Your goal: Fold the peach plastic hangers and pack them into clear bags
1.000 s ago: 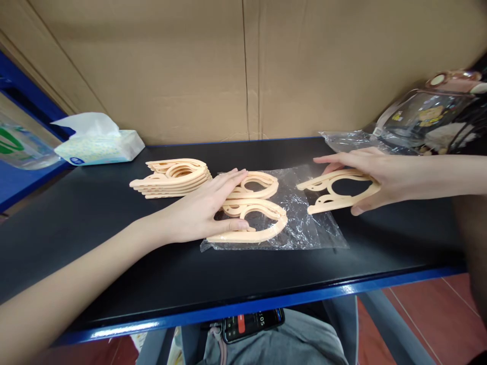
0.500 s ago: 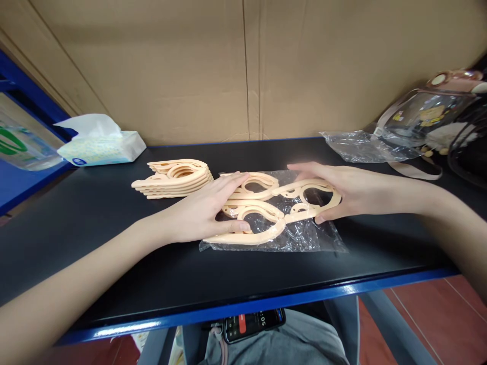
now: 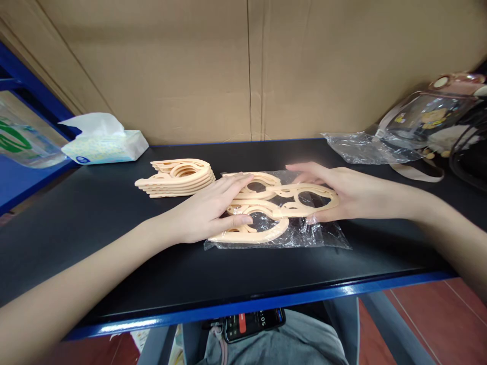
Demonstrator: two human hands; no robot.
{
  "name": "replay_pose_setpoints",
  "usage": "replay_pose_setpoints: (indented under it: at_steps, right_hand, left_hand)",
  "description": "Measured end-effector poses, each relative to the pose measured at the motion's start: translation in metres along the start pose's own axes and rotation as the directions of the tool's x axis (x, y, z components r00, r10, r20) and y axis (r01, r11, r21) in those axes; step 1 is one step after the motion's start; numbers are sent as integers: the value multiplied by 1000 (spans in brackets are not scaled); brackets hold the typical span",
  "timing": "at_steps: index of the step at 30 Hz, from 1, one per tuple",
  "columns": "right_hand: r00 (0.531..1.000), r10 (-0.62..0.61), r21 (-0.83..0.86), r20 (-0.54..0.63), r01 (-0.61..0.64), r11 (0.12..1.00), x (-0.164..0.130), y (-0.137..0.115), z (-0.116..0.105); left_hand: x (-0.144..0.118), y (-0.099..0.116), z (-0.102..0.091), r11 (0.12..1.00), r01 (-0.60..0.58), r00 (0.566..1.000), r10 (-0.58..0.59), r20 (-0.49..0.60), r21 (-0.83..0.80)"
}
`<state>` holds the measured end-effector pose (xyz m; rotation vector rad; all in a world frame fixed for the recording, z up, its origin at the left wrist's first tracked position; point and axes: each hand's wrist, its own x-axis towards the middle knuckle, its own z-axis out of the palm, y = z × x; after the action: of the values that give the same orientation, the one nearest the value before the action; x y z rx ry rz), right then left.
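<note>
Cream folding hangers (image 3: 262, 237) lie on a clear plastic bag (image 3: 323, 239) in front of me; whether they are inside it I cannot tell. My left hand (image 3: 211, 209) rests flat over their left ends, thumb apart from the fingers. From the right, my right hand (image 3: 342, 192) is closed round the curved end of another cream folding hanger (image 3: 294, 213), thumb on the near side and fingers on the far side. This hanger's left end overlaps the others. Behind my left hand sits a neat stack of folded hangers (image 3: 178, 188).
A tissue pack (image 3: 125, 147) stands at the back left of the black tabletop (image 3: 236, 276), near a clear bottle (image 3: 30, 142). Another plastic bag (image 3: 357, 147) and a transparent backpack (image 3: 426, 121) lie at the back right. A phone (image 3: 254, 324) rests on my lap.
My right hand has pushed its hanger slightly left, so it now overlaps the hangers under my left hand. My left hand has stayed on them. The view has shifted a little.
</note>
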<state>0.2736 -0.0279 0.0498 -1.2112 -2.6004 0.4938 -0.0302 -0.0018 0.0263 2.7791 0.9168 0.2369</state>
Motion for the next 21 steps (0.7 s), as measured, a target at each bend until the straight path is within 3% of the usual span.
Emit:
replay_pose_setpoints:
  at_steps: [3,6,14,21]
  right_hand:
    - [994,32,-28,-101,-35,999,5,-8,16]
    - [993,13,-12,-117,-15,1000,7,-10,25]
    - [1000,27,29,9,-28,999,0,13,2]
    - [985,-19,105,-173,38,994,10,1,22]
  left_hand:
    - [0,-1,0,1000,-4,1000,4,-8,-9]
    - [0,-1,0,1000,1,1000,-1,-16,-13]
    - [1,-1,-1,1000,11,1000,-11,8,-13]
    - [0,1,0,1000,13,1000,-13,-9,-3]
